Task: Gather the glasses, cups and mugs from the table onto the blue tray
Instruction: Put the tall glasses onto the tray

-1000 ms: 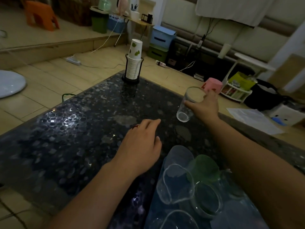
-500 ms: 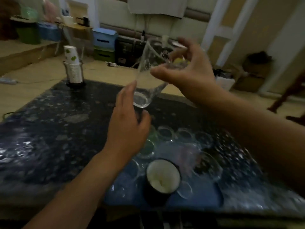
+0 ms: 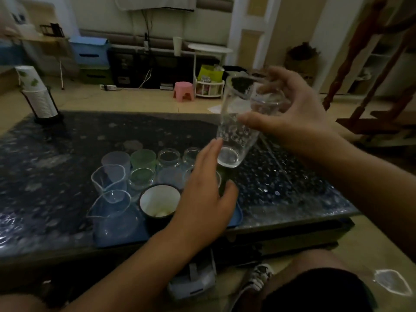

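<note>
Up above the blue tray [image 3: 238, 216], the right hand [image 3: 299, 115] has its grip around a tall clear glass [image 3: 236, 131], thumb across the near side and fingers curled over the upper part, so the glass hangs tilted in the air past the tray's right end. The left hand [image 3: 207, 197] reaches over the tray with fingers straight and released, its fingertips just at the glass's base; whether they touch it is unclear. On the tray stand a white-lined dark mug [image 3: 158, 204] at the near edge, two clear spouted cups [image 3: 110, 183] left of the mug, and behind it a frosted purple cup [image 3: 116, 159], a frosted green cup [image 3: 143, 157] and several small clear glasses [image 3: 168, 157]. The tray lies on the dark speckled bench [image 3: 67, 143], and a stack of paper cups [image 3: 37, 95] in a black holder stands at the bench's far left corner.
</note>
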